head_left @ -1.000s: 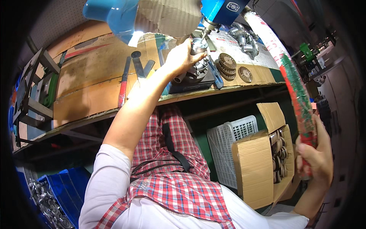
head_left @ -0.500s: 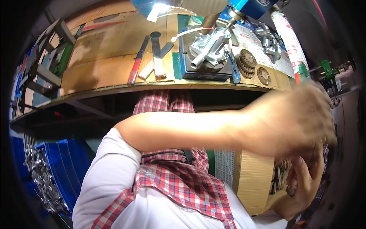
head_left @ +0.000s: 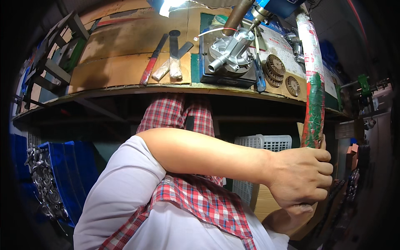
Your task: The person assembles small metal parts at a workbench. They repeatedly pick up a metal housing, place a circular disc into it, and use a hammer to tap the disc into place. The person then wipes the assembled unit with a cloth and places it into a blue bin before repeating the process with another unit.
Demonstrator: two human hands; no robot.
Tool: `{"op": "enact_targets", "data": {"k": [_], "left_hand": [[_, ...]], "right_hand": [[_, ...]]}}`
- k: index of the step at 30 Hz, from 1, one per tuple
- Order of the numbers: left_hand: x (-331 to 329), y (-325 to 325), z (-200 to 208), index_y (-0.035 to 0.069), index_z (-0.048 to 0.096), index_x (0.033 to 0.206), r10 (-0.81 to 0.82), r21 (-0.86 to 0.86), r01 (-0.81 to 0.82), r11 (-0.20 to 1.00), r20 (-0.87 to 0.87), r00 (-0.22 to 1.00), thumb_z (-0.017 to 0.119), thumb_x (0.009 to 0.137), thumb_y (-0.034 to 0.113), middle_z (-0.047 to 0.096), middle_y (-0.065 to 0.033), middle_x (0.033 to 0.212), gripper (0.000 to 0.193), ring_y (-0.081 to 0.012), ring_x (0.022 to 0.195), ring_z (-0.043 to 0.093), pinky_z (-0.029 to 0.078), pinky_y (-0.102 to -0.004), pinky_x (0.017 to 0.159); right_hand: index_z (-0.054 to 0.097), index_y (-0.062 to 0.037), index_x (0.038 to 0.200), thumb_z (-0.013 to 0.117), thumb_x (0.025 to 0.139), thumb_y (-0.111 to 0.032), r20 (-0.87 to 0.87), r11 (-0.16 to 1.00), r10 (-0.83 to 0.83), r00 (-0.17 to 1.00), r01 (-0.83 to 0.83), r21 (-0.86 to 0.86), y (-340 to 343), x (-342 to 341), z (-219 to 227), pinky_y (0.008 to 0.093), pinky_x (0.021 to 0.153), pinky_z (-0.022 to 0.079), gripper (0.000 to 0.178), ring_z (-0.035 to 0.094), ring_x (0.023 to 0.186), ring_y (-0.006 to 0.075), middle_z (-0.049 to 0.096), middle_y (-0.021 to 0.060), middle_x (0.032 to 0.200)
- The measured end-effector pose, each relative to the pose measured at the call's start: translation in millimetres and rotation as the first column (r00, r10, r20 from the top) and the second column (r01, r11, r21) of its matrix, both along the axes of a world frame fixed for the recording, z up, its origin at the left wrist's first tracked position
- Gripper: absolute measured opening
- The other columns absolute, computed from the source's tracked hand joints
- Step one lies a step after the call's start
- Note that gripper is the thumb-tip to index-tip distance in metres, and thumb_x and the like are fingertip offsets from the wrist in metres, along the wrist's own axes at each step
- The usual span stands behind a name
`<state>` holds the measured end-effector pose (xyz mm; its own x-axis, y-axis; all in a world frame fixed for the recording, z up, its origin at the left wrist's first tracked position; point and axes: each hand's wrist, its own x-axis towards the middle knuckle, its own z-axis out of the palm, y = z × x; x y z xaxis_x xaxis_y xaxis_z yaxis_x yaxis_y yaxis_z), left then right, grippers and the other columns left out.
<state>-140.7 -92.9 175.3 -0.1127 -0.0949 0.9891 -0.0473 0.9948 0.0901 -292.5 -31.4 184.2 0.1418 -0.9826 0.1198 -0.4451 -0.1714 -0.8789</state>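
My left arm crosses my body, and my left hand [head_left: 301,177] is closed around the lower end of a long lever handle [head_left: 314,110] wrapped in red and green tape. Directly beneath it is my right hand [head_left: 301,209], mostly hidden behind the left; its visible part curls in at the same lever. The lever hangs down past the bench's front edge on the right. On the press's base block [head_left: 229,80] rests a silvery cast metal housing [head_left: 230,54] with a pipe stub. A press spindle [head_left: 259,17] comes down to the top of the housing.
Left of the press lie a red-handled tool [head_left: 149,71] and wrapped-handle flat tools [head_left: 175,68]. Ribbed discs [head_left: 275,66] and blue-handled pliers [head_left: 260,79] lie to its right. Below stand a blue bin [head_left: 68,175] beside metal parts, a white basket [head_left: 275,143] and a cardboard box [head_left: 266,202].
Both hands have come down and inward, from blurred and apart at the right to together on the lever. The lever has swung down toward me, and the spindle now reaches the housing.
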Motion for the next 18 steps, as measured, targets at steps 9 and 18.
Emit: {"op": "enact_targets", "data": {"k": [9, 18], "left_hand": [[0, 5, -4, 0.008, 0.052, 0.071, -0.060, 0.020, 0.060, 0.998, -0.012, 0.998, 0.059, 0.077, 0.035, 0.052, -0.0083, 0.075, 0.028, -0.0281, 0.076, 0.052, 0.041, -0.0440, 0.082], [6, 0, -11, 0.009, 0.057, 0.070, -0.022, -0.012, 0.023, 1.000, 0.034, 0.999, 0.061, 0.075, 0.037, 0.056, -0.0054, 0.074, 0.029, -0.0262, 0.079, 0.055, 0.041, -0.0441, 0.084]], "right_hand": [[0.049, 0.0026, 0.125, 0.056, 0.088, -0.023, 0.056, 0.998, -0.001, 0.998, -0.002, 0.060, -6, -14, -30, 0.0254, 0.057, 0.048, 0.045, 0.057, 0.063, 0.0145, 0.061, 0.0129, 0.092], [0.052, 0.0003, 0.120, 0.054, 0.091, -0.028, 0.090, 0.995, 0.027, 0.996, -0.035, 0.092, -13, -17, -39, 0.0268, 0.054, 0.048, 0.041, 0.057, 0.060, 0.0169, 0.061, 0.0146, 0.090]]}}
